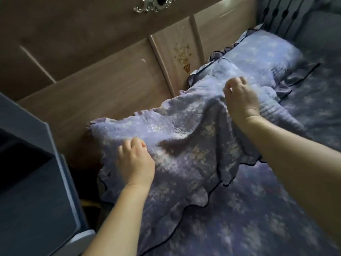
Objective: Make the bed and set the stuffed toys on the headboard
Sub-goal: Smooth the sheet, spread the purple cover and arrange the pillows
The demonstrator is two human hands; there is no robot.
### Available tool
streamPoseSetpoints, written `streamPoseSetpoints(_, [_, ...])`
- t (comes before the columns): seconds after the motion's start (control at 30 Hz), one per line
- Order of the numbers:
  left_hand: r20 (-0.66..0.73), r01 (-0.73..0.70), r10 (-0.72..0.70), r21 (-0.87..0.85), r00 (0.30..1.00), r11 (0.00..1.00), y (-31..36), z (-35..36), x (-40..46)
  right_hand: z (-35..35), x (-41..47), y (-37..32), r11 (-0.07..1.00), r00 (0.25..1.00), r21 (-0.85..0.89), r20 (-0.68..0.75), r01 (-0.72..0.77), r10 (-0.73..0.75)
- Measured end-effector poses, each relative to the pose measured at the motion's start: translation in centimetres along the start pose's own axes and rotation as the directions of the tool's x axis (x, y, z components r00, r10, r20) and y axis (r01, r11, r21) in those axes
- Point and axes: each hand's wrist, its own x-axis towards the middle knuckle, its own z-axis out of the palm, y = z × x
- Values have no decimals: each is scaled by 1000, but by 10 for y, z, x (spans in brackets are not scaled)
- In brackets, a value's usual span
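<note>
A lilac, flower-printed pillow (184,137) with a dark-edged frill lies at the near end of the bed, against the wooden headboard (103,84). My left hand (136,161) pinches its fabric near the left side with curled fingers. My right hand (241,98) grips the fabric near its far upper corner. A second matching pillow (262,54) lies beyond it along the headboard. Both rest on the matching lilac bedspread (249,218). No stuffed toys are in view.
A dark bedside cabinet (36,191) with a pale frame stands at the left, close to the bed's corner. A silver ornament (155,4) tops the headboard. A grey padded surface with dark stitching (295,17) rises at the far right.
</note>
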Motion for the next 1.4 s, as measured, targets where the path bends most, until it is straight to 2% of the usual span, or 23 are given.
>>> streamPoseSetpoints(0.1, [91,57,-54,-36,994,998,-3,14,4,17,-1,-7,999,998,26,62,-28,26])
streamPoseSetpoints(0.2, [194,45,-36,-42,980,998,1,28,13,37,-11,-5,1000,989,-3,148,-20,20])
streamPoseSetpoints(0.37, [312,13,-9,-12,950,1000,14,47,33,74,-34,11,994,948,-7,301,-111,108])
streamPoseSetpoints(0.57, [426,-85,34,101,904,991,16,84,62,120,-53,33,940,839,-62,434,-335,328])
streamPoseSetpoints(0.67, [505,-89,-12,175,863,981,12,105,79,142,-52,44,879,750,-92,485,-468,450])
streamPoseSetpoints(0.77, [593,-51,-86,211,800,976,7,124,88,157,-47,44,859,702,-118,526,-499,480])
streamPoseSetpoints(0.83, [606,-67,-117,271,787,960,2,139,91,168,-43,40,854,694,-136,527,-501,491])
streamPoseSetpoints(0.97, [555,-137,-91,356,827,924,-15,166,94,191,-38,34,806,679,-170,458,-567,574])
streamPoseSetpoints(1.07, [568,-205,-25,337,823,919,-23,174,92,205,-37,34,779,668,-191,419,-597,615])
streamPoseSetpoints(1.13, [531,-254,53,311,845,916,-26,176,88,210,-38,34,739,655,-202,357,-643,667])
streamPoseSetpoints(1.23, [509,-275,137,206,850,939,-34,179,89,217,-48,34,612,559,-179,275,-770,783])
streamPoseSetpoints(1.33, [502,-170,97,100,859,980,-36,181,106,227,-57,38,397,365,-62,290,-916,885])
streamPoseSetpoints(1.4, [492,-160,72,139,868,977,-31,187,118,232,-60,39,281,270,15,340,-960,901])
